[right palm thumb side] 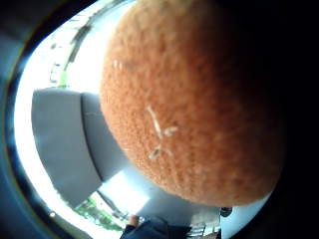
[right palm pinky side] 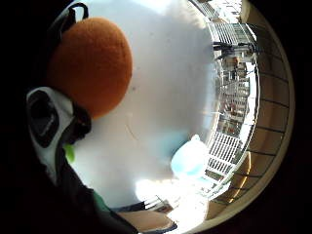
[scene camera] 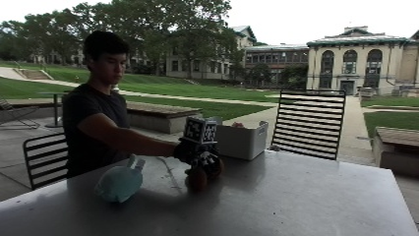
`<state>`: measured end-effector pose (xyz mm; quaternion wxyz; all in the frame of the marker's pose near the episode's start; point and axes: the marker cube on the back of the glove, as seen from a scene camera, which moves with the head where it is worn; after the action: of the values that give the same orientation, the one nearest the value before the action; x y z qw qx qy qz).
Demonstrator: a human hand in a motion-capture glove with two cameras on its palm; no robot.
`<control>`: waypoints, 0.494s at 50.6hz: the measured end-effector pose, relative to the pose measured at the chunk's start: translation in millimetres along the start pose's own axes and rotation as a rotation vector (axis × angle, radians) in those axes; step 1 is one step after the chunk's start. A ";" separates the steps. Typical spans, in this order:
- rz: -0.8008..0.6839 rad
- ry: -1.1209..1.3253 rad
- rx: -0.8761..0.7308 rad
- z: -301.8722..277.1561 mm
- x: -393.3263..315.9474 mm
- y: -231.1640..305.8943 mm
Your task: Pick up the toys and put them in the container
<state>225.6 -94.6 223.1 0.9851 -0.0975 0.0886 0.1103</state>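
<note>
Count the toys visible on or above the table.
2: an orange plush toy under the gloved right hand, and a light blue plush toy on the table. The container may hide more.

The person sits at the table with the right arm stretched forward and a little down across its edge. The gloved right hand [scene camera: 199,164] is low over the table top, palm turned downward, and its fingers are curled around a round orange toy [scene camera: 197,180]. The left arm is hidden behind the body.
</note>
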 end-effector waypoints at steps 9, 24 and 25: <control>0.061 -0.014 0.087 -59.1 22.3 2.7; 0.067 -0.059 0.260 -203.1 4.1 30.8; 0.062 -0.060 0.271 -211.3 0.6 33.0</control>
<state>186.1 -107.7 13.3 0.9876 0.0426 0.0760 0.1306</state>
